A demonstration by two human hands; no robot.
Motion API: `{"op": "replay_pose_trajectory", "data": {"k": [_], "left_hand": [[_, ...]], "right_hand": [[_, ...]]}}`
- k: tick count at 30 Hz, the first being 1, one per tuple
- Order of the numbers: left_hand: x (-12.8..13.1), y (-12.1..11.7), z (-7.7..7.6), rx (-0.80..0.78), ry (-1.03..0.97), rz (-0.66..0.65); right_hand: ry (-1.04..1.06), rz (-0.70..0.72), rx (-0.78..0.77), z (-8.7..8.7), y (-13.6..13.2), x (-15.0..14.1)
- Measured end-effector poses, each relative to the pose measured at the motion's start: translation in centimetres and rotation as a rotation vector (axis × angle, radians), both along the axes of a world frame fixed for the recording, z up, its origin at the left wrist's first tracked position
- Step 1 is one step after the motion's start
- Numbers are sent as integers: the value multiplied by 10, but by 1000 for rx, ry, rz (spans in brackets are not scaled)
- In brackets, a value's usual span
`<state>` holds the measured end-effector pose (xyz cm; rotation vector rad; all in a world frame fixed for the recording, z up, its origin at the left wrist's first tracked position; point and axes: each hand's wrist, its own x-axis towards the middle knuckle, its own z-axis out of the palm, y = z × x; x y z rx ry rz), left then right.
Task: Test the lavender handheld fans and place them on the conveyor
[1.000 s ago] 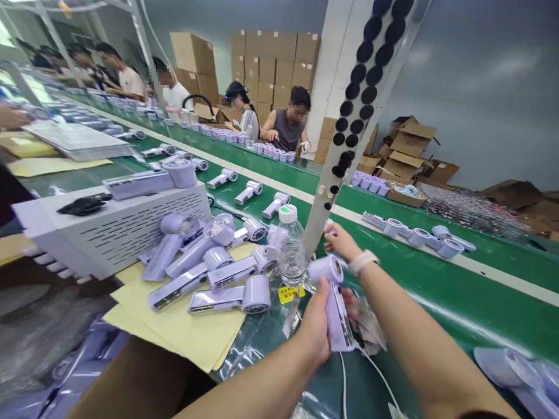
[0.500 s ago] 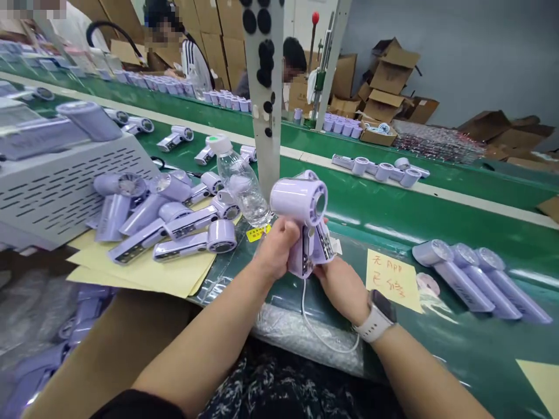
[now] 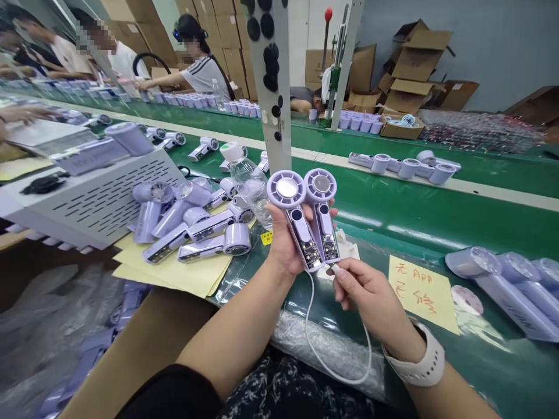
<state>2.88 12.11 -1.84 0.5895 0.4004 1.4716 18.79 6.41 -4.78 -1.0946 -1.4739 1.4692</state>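
Note:
Two lilac handheld fans stand side by side in my left hand (image 3: pixel 283 247), which is closed around their handles. Both the left fan (image 3: pixel 299 227) and the right fan (image 3: pixel 324 224) face me, and circuit boards show in the lower handles. A white cable (image 3: pixel 307 326) runs from the base of the left fan, loops down and rises to my right hand (image 3: pixel 369 294). Thumb and fingers of that hand pinch the cable's end at the base of the right fan; whether it is plugged in, I cannot tell.
Lilac fans are heaped on yellow paper (image 3: pixel 209 279) beside a vented metal box (image 3: pixel 144 192). A water bottle (image 3: pixel 248 180) leans behind my left hand. Rightwards lie a handwritten yellow note (image 3: pixel 423 294) and more fans (image 3: pixel 515 297). A post (image 3: pixel 277 116) rises ahead; people sit across the green line.
The two fans have turned so their round fronts and circuit boards face me. My right hand has come out from behind them to their base, with the cable end now in its fingers.

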Motion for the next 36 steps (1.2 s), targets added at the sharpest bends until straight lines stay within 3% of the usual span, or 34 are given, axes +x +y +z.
{"op": "replay_pose_trajectory", "data": {"k": [5,10,15,21,26,29,31,34,36], "left_hand": [[2,-6,5,70,-55,33],[12,-10,0,182,12,168],[12,-12,-3,170,-51,146],[18,-18,-2,133,-42,172],[15,-21,3,183,-59,251],[4,-19,8,160,-66,336],[-2,-19,11,178,-31,311],[-4,-20,11,145,22,113],[-3,-19,7,25,53,-41]], "right_hand": [[199,-102,-23,-7,-14,-20],[293,-211,-34,-11,-17,-30],[116,-113,175,-11,-9,-15],[104,-46,382,-21,3,2],[40,13,591,-8,-2,-1],[-166,39,766,-1,4,11],[-444,13,751,-4,16,29],[-833,-240,691,-20,39,50],[-874,-374,740,-31,50,48]]}}
